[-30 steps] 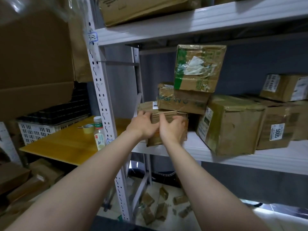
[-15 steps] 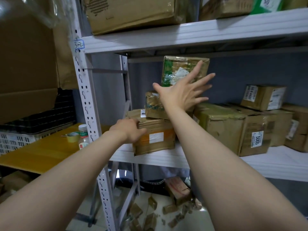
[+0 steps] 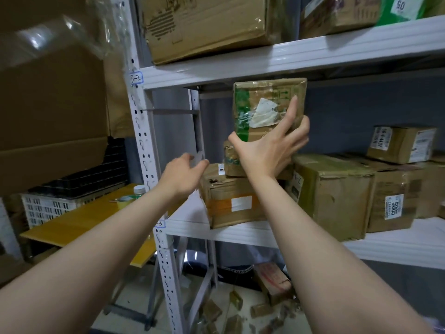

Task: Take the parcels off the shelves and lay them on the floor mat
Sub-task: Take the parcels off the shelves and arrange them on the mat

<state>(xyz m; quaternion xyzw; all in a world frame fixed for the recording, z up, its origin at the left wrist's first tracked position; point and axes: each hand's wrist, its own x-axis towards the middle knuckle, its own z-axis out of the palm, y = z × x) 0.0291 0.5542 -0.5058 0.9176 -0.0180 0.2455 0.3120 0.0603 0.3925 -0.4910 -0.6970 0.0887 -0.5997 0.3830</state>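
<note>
Gripping the green-taped parcel (image 3: 262,104) atop the stack, right hand (image 3: 267,150) with thumb at its lower-left corner, fingers (image 3: 289,114) curled over its right edge, left hand (image 3: 183,172) loose-fingered, holding nothing, just left of the bottom parcel (image 3: 233,201).

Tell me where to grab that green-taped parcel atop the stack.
Grip the green-taped parcel by its left and right side faces, coming from the front. It stands upright on the stack with both sides free, while the upper shelf sits close above its top. The right hand spans its front; the left hand is free for the left side.
</note>
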